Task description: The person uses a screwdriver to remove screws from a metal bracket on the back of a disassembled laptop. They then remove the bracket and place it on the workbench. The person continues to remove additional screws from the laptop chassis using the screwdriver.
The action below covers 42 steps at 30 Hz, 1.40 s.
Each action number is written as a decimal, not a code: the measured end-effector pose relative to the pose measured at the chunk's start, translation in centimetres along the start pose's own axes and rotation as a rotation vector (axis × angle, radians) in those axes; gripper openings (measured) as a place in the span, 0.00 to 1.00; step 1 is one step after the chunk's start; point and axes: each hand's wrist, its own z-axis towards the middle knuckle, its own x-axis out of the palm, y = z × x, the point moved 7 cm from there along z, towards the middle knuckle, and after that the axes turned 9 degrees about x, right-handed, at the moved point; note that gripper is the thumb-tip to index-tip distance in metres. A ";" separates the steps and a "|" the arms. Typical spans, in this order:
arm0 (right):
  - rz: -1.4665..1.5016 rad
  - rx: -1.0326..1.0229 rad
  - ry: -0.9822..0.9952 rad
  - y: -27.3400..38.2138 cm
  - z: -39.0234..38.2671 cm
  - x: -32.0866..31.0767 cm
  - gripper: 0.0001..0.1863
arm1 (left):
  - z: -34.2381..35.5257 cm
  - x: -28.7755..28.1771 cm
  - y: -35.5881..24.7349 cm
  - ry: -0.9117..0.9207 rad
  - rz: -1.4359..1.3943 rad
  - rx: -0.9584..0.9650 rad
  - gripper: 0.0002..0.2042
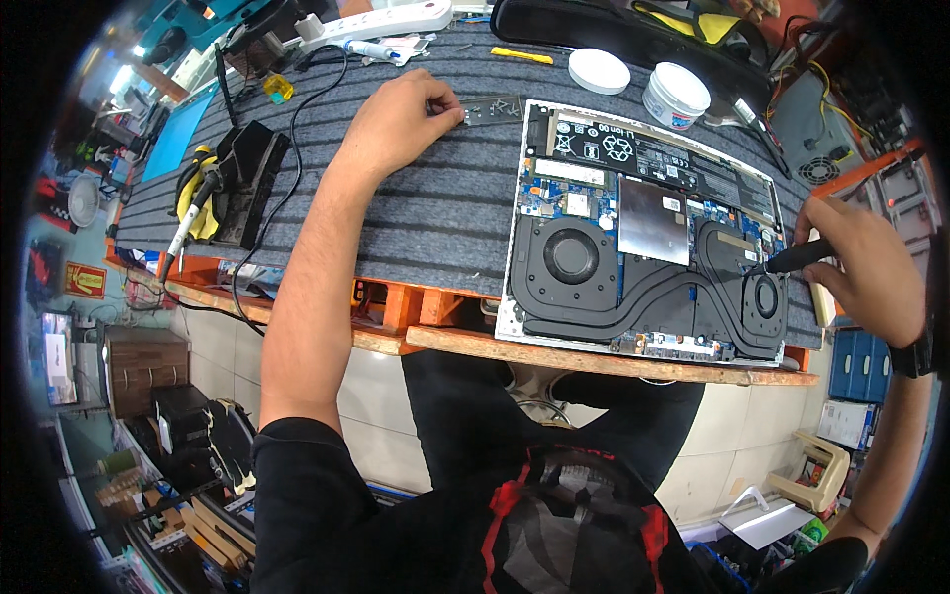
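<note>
An opened laptop [653, 272] lies on the ribbed grey mat with its inside facing up. Its black battery [648, 158], two fans and dark heat pipes are exposed. My right hand [871, 267] grips a black screwdriver [800, 257], whose tip points into the laptop beside the right fan [764, 295]. Left of the laptop's far corner, my left hand [406, 124] rests on the mat with its fingers curled together. Whatever is between those fingertips is hidden. Several small screws [500, 107] lie right beside them.
A white tub [676, 96] and its round lid [599, 71] stand beyond the laptop, near a yellow strip [522, 56]. A soldering iron [193, 213] sits in a black stand [252, 183] at left, its cable crossing the mat. A power strip [381, 22] lies at the back.
</note>
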 end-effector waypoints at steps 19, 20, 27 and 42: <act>0.117 -0.225 -0.160 -0.9 -0.2 -0.5 0.10 | 0.7 0.7 0.7 -0.130 -0.092 0.099 0.06; 0.156 -0.230 -0.200 -1.1 -0.5 -1.1 0.10 | 0.9 0.5 0.7 -0.179 -0.123 0.126 0.05; 0.685 -0.159 -0.408 -2.3 -0.5 -3.7 0.15 | 0.9 -0.8 3.2 -0.291 -0.485 0.001 0.06; 1.006 -0.357 -0.757 9.7 5.2 -5.6 0.12 | -0.8 -1.8 -3.3 -0.332 -1.499 0.129 0.14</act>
